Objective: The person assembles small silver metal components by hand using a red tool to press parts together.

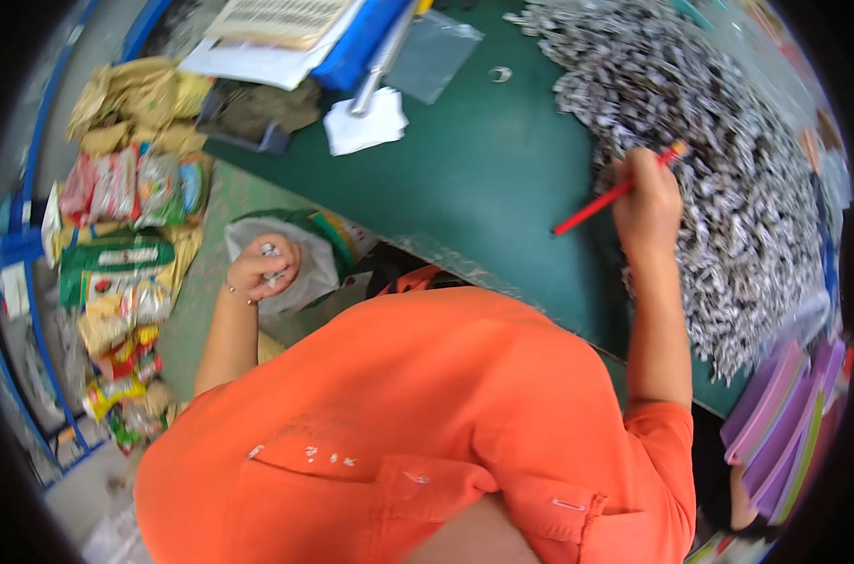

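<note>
My right hand (649, 207) grips a red pencil-like stick (607, 195) and rests on the edge of a big heap of small black-and-white pieces (718, 160) on the green table (483, 179). My left hand (261, 268) is down off the table's left edge, closed around a few of the small black-and-white pieces (272, 252), just above an open white bag (300, 268) with a green printed outside. My orange shirt (427, 423) fills the lower middle.
Papers (277, 38), a blue folder (366, 42), a clear plastic bag (436, 56) and a white slip (366, 127) lie at the table's far end. Packets and brown bags (126, 216) are piled on the floor at left. Purple sheets (784, 423) stack at right.
</note>
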A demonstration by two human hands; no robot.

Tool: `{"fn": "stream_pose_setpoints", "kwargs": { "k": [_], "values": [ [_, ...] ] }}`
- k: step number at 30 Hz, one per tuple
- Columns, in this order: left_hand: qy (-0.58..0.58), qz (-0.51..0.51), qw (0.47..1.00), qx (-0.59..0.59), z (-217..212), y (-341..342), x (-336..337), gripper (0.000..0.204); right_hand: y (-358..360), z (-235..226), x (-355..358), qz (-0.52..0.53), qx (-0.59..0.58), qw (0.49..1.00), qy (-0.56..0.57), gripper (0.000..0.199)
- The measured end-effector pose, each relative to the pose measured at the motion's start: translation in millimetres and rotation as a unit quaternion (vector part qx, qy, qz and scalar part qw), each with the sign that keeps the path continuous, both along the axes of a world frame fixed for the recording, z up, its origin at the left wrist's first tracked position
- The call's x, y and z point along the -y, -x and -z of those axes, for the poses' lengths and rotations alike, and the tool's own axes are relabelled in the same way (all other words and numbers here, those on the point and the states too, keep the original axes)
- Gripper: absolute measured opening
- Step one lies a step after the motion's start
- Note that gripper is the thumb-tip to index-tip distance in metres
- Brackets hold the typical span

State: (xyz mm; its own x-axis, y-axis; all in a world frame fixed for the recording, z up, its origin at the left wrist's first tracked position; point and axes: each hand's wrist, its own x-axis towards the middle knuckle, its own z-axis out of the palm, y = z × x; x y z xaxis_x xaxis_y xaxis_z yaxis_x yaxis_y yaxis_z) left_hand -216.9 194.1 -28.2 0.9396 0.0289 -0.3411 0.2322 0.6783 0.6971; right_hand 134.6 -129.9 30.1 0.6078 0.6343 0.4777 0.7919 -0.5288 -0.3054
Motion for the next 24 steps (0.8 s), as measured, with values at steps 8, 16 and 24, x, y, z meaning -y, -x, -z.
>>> {"fn": "stream_pose_setpoints", "kwargs": {
  "k": [8,16,24],
  "values": [
    [-0.12,-0.259,0.875,-0.39,213.8,90.9,-7.8,0.012,46.6,-9.7,-31.1,-0.134,-0.624,0.711,-0.293,0.016],
    [0.168,-0.267,0.919,-0.237,151.0,-19.1,23.2,0.03,56.3,-4.3,-25.0,-0.142,-0.666,0.655,-0.327,0.018],
    [-0.424,0.145,0.841,-0.304,140.9,-68.3,5.0,0.023,57.3,2.9,-33.2,-0.24,-0.636,0.62,-0.392,0.023]
  ]
}}
